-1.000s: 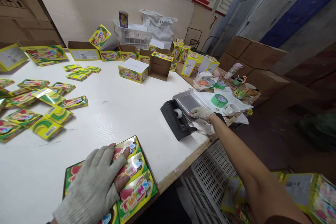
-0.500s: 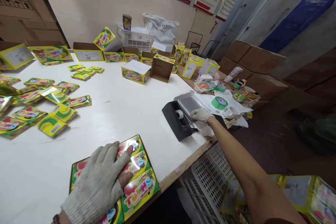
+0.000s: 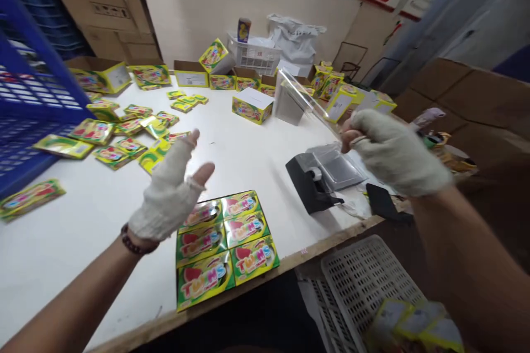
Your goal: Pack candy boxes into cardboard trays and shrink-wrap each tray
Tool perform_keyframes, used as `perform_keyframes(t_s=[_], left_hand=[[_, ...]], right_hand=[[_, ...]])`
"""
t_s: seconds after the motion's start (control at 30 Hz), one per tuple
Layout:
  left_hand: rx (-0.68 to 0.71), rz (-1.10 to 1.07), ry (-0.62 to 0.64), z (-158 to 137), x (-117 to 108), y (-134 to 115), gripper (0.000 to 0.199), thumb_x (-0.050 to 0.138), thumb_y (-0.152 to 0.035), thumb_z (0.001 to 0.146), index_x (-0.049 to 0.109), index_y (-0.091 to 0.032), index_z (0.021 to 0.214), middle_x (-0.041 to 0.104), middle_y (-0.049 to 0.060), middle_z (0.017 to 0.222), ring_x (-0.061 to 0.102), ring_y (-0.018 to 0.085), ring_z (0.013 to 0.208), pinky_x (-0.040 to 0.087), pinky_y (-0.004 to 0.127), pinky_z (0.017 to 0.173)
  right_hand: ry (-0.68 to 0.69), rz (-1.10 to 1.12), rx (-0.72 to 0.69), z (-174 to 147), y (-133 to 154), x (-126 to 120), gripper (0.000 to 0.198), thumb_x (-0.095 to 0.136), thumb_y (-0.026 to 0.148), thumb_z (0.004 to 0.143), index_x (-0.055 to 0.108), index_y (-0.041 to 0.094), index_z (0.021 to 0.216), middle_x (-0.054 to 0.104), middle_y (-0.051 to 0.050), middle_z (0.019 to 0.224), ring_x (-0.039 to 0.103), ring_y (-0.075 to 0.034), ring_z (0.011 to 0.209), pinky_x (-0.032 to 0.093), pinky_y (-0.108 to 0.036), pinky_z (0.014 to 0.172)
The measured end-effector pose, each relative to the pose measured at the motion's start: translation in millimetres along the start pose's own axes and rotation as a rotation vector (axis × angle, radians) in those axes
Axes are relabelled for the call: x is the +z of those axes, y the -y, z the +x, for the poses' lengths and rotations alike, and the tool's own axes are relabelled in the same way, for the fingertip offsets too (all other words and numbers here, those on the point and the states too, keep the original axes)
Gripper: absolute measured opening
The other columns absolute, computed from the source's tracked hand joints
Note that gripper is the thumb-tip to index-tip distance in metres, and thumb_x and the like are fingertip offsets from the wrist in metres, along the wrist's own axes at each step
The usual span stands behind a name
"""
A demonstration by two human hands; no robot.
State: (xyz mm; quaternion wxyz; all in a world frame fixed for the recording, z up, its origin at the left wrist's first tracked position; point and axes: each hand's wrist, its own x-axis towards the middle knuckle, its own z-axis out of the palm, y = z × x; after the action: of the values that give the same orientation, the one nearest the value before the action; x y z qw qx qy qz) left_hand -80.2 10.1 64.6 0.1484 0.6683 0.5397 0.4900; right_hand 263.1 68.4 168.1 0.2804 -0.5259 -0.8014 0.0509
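My right hand is closed in a pinch on the edge of a clear plastic cover, raised above the table and tilted out to the left. Below it lies a stack of similar clear plastic covers, beside a black tape dispenser with a white roll. My left hand hovers with its fingers apart, holding nothing. In front of me, near the table edge, sits a display box filled with several "TWINS" candy packs in two columns. Both hands wear pale fingerless gloves.
Loose candy packs are scattered at the left, next to a blue plastic crate. Open cartons line the back, with a white-topped carton before them. White perforated crates stand below the table edge.
My right hand has lifted a clear plastic cover off the stack and up. My left hand has come off the display box of packs. The view has turned left, bringing in the blue crate.
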Motion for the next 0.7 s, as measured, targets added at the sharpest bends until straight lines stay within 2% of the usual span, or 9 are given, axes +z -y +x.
perform_keyframes(t_s=[0.07,0.13,0.17,0.23,0.3,0.4,0.5,0.63,0.7], left_hand=[[0.038,-0.106,-0.111,27.1,-23.8,-15.5,0.075,0.057,-0.062,0.085,0.032,-0.028,0.146,0.041,0.005,0.152,0.041,0.027,0.138,0.038,0.05,0.112],[0.053,-0.196,-0.143,43.7,-43.5,-25.8,0.088,0.069,-0.062,0.074,0.029,-0.03,0.146,0.037,0.003,0.153,0.039,0.027,0.139,0.042,0.047,0.109],[0.01,-0.253,-0.113,45.9,-50.1,-27.4,0.093,0.075,-0.061,0.069,0.029,-0.03,0.145,0.041,0.005,0.149,0.045,0.027,0.134,0.048,0.044,0.102],[-0.186,-0.372,-0.001,37.5,-54.8,-22.2,0.092,0.079,-0.053,0.065,0.036,-0.026,0.14,0.057,0.009,0.128,0.064,0.023,0.103,0.057,0.036,0.076],[-0.415,-0.426,0.052,15.3,-49.0,-7.3,0.071,0.075,-0.047,0.069,0.047,-0.02,0.129,0.064,0.004,0.091,0.062,0.014,0.065,0.049,0.026,0.054],[-0.59,-0.307,-0.061,-26.8,-30.7,21.7,0.054,0.066,-0.047,0.075,0.052,-0.018,0.118,0.049,-0.006,0.065,0.048,0.009,0.048,0.039,0.023,0.047],[-0.595,-0.036,-0.123,-57.3,-15.3,42.7,0.055,0.059,-0.048,0.078,0.051,-0.02,0.124,0.049,-0.005,0.07,0.051,0.012,0.057,0.043,0.027,0.057],[-0.611,0.221,0.07,-70.3,-4.3,49.5,0.036,0.055,-0.045,0.077,0.063,-0.022,0.103,0.059,0.001,0.093,0.057,0.015,0.07,0.046,0.032,0.071],[-0.625,0.247,0.129,-72.6,-0.2,47.3,0.027,0.051,-0.044,0.08,0.061,-0.022,0.093,0.062,0.001,0.093,0.057,0.016,0.074,0.044,0.032,0.072]], right_hand=[[0.109,0.419,-0.08,8.5,25.4,-6.7,0.016,0.054,0.025,0.086,0.051,0.02,0.071,0.051,0.001,0.066,0.05,-0.012,0.063,0.041,-0.028,0.063],[0.32,0.844,-0.01,17.7,43.2,2.9,0.023,0.065,0.032,0.082,0.049,0.02,0.07,0.046,0.005,0.06,0.046,-0.009,0.056,0.04,-0.025,0.056],[0.439,1.016,0.06,22.0,49.1,13.8,0.029,0.071,0.035,0.078,0.047,0.02,0.07,0.043,0.006,0.058,0.044,-0.008,0.053,0.039,-0.024,0.054],[0.656,1.222,0.211,28.5,55.9,44.8,0.036,0.078,0.035,0.072,0.046,0.019,0.069,0.042,0.007,0.057,0.04,-0.006,0.051,0.039,-0.022,0.052],[0.748,1.281,0.328,30.3,59.0,80.8,0.035,0.078,0.034,0.071,0.047,0.019,0.072,0.044,0.007,0.058,0.042,-0.006,0.052,0.041,-0.021,0.052],[0.69,1.096,0.39,24.5,63.0,128.3,0.023,0.071,0.027,0.076,0.052,0.019,0.086,0.053,0.005,0.064,0.05,-0.008,0.054,0.044,-0.023,0.055],[0.709,0.717,0.286,17.8,66.3,160.3,0.009,0.06,0.018,0.078,0.058,0.018,0.087,0.056,0.004,0.064,0.051,-0.009,0.053,0.042,-0.022,0.053],[0.756,0.318,0.1,18.9,58.7,185.4,0.012,0.056,0.018,0.079,0.066,0.015,0.074,0.062,0.0,0.067,0.053,-0.012,0.063,0.04,-0.023,0.06],[0.766,0.221,0.042,18.0,50.5,192.2,0.015,0.058,0.022,0.079,0.069,0.015,0.071,0.065,-0.002,0.07,0.055,-0.014,0.069,0.039,-0.024,0.063]])
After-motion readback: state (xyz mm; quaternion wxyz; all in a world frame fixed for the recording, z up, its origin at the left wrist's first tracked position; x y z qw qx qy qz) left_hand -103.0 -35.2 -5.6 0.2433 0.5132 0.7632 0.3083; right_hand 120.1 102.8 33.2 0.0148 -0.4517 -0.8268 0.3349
